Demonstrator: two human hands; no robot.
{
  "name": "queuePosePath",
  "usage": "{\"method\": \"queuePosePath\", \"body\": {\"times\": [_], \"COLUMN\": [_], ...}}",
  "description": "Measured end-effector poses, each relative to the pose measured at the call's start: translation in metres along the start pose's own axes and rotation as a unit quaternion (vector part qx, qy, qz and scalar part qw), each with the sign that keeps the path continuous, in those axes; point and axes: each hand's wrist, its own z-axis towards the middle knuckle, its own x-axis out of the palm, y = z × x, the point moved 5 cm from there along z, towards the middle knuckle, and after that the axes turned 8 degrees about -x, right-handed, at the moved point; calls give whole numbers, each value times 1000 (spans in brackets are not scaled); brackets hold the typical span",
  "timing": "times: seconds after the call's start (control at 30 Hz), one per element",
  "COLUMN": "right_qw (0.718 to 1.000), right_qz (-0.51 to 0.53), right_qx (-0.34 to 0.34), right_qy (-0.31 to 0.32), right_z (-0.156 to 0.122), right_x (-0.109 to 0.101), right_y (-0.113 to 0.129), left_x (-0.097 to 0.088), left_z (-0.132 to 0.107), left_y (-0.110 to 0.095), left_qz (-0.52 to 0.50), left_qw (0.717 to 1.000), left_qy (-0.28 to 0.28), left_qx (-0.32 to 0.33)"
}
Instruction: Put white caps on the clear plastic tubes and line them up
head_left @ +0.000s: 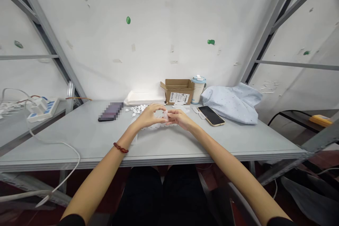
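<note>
Bench is fairly busy. On the near side, roughly mid L-R, the left hand (153, 116) arches its thumb and index around a small translucent whitish plastic piece (165, 115), pinching it; the right hand (180, 118) has its fingertips closed on the same piece from the right. It's held up over the grey tabletop (196, 144), approx. in front of the open brown cardboard box (179, 90) on the far side.

Round abt: a pile of small white caps (137, 108) far-left of the hands, w/ a long white shallow tray (145, 97) behind. Clear flat plastic pieces (185, 108) lie in front of the box. Right of it: a cream cup w/ light-blue lid (198, 91), a black-screened phone in a pale-yellow case (211, 116), a crumpled pale-blue patterned cloth (233, 102). A dark purple flat slab (110, 112) lies left. White-and-blue power strip (43, 109) far left (cables everywhere there).

Writing: the box has a white printed label (180, 97), too small to read; no idea re brand.

Hard to see: the slab's surface is pixelated out; the fingers cover part of the held piece, & the hands block more whitish bits beneath. Yellow object (321, 120) at far right, can't ID.
</note>
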Motion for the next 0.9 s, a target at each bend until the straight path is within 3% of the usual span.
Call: {"method": "queuePosePath", "body": {"times": [0.2,0.47,0.63,0.9], "right_qw": [999,995,993,991], "right_qz": [-33,-58,-74,-95], "right_qx": [0,-52,-54,-55], "right_qy": [-2,-58,-75,-74], "right_z": [-3,-4,-4,-4], "right_x": [3,-12,-16,-17], "right_y": [4,15,15,15], "left_x": [-20,-45,-44,-39], "left_z": [-29,-70,-83,-84], "left_y": [6,13,23,28], "left_qz": [32,111,124,135], "left_qw": [998,973,963,956], "left_qy": [36,178,210,220], "left_qx": [-30,-98,-114,-139]}}
